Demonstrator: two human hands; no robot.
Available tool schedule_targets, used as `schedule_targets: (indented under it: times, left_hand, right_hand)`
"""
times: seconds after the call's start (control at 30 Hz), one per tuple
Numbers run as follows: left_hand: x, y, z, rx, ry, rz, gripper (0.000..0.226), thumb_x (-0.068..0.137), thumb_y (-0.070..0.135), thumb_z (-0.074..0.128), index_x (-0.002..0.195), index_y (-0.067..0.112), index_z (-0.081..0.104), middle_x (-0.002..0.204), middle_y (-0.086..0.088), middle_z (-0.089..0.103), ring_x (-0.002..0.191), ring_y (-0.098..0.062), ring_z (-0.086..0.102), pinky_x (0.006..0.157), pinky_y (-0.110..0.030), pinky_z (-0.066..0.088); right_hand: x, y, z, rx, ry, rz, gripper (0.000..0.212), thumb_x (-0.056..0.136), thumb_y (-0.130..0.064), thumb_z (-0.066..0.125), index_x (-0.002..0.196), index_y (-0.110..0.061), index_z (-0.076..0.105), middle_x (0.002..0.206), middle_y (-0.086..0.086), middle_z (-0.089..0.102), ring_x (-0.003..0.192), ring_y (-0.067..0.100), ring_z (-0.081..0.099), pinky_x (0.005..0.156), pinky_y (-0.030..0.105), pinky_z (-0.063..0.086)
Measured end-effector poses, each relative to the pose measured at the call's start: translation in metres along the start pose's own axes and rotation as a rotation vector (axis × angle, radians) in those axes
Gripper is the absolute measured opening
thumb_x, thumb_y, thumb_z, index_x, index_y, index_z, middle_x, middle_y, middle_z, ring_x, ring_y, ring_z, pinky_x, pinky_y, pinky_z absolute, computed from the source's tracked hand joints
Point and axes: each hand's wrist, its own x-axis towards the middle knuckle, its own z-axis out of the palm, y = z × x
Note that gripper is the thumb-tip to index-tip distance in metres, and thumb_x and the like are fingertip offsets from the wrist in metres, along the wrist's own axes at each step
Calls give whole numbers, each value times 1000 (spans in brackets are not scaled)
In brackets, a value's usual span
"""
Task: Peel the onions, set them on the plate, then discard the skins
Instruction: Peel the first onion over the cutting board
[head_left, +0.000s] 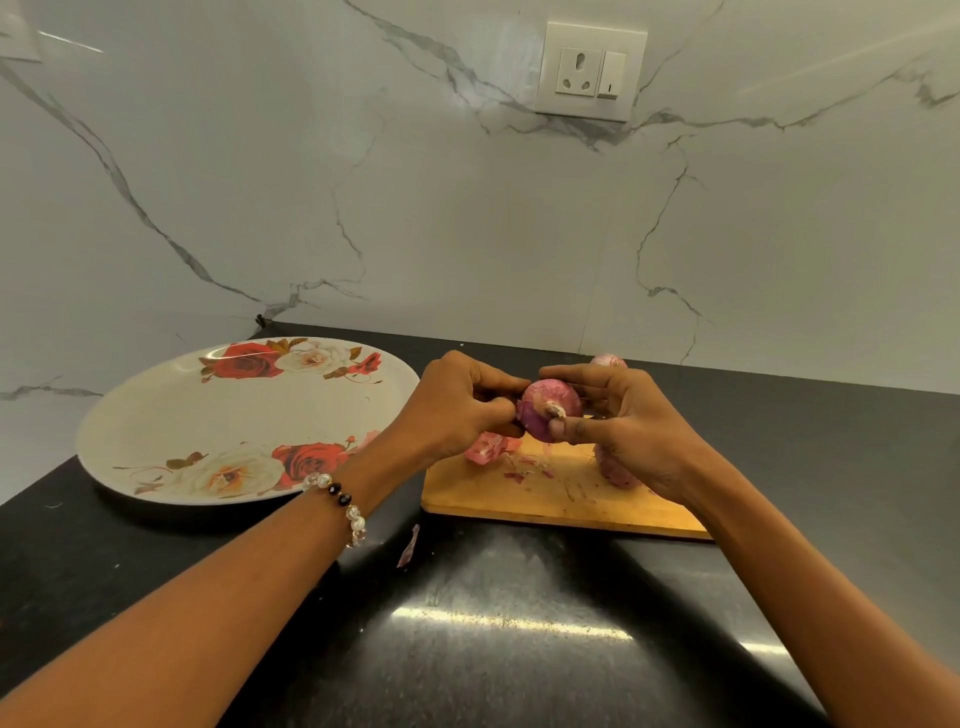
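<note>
Onion (548, 410) sits mid-frame, gripped by both the left hand (457, 402) and right hand (618, 421) above the board (545, 493). Skins (488, 448) lie on the board; the plate (156, 415) sits at left.

A black counter (493, 623) fills the near part of the scene, shiny, with bright spots of light on it. A wooden cutting board (545, 499) lies flat on the counter, a bit to the right of the middle. Behind the counter stands a white wall (415, 218) with thin grey lines running across it like cracks. High up on that wall, far and to the right, sits a white plug socket (590, 71) with a small switch beside it.
</note>
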Motion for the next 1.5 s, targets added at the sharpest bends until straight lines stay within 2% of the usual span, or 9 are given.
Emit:
schedule_targets:
  times: [0.3,0.43,0.6,0.77,0.93,1.07,1.23,1.37,1.5]
  left_hand:
    - [2,3,2,-170,159,-63,20,85,13,68,102,2,71,84,-10,73,68,-21,72,66,-34,61]
    - [0,4,6,-65,109,-34,20,81,15,74,99,6,73,82,-8,73,66,-18,72,64,-31,60]
    - [-1,2,9,-4,187,-27,13,85,12,70,94,3,72,77,-8,72,60,-16,71,60,-29,60]
    - [-1,4,6,-58,176,-63,12,90,15,65,93,4,69,79,-9,71,62,-20,71,61,-38,61]
    - [1,1,6,-29,213,-110,10,90,16,64,93,7,68,81,-9,71,60,-18,71,62,-35,61]
    - [2,-4,2,-19,120,-156,12,86,9,68,98,9,69,84,-7,71,65,-17,72,67,-35,61]
    - [2,1,3,-29,103,-95,18,88,17,66,105,12,71,87,-2,71,73,-13,71,62,-30,60]
    - [1,9,3,-146,40,-66,27,87,24,64,109,9,70,91,-5,73,75,-16,72,62,-34,61]
    - [-2,10,4,-190,-42,-76,32,84,19,71,113,7,69,92,-10,74,75,-21,73,67,-37,61]
  right_hand:
    - [2,2,1,5,94,-2,50,75,-5,78,120,-21,62,112,-2,66,105,17,64,87,27,56]
    - [2,2,2,-9,133,-2,56,74,-7,79,127,-14,61,111,0,66,102,17,64,88,29,56]
    - [2,1,4,-4,97,-14,52,75,-8,79,124,-18,62,111,-3,67,103,17,65,85,27,57]
    - [2,1,1,175,93,8,47,80,0,74,122,-15,62,112,5,69,100,23,67,69,23,55]
    - [3,1,-2,425,96,41,47,69,-9,72,115,-14,66,116,11,67,106,28,66,81,38,54]
    - [4,1,-5,553,63,49,46,69,-6,66,115,-12,66,117,12,66,105,26,64,82,36,53]
    - [3,2,-4,487,38,55,38,81,7,61,112,-14,67,121,14,63,108,28,64,72,30,57]
    - [3,2,-3,385,37,66,42,87,11,60,119,-15,64,127,15,59,113,33,62,79,39,58]
    - [0,0,0,252,-7,42,44,85,9,64,119,-19,66,124,8,59,109,29,65,84,44,59]
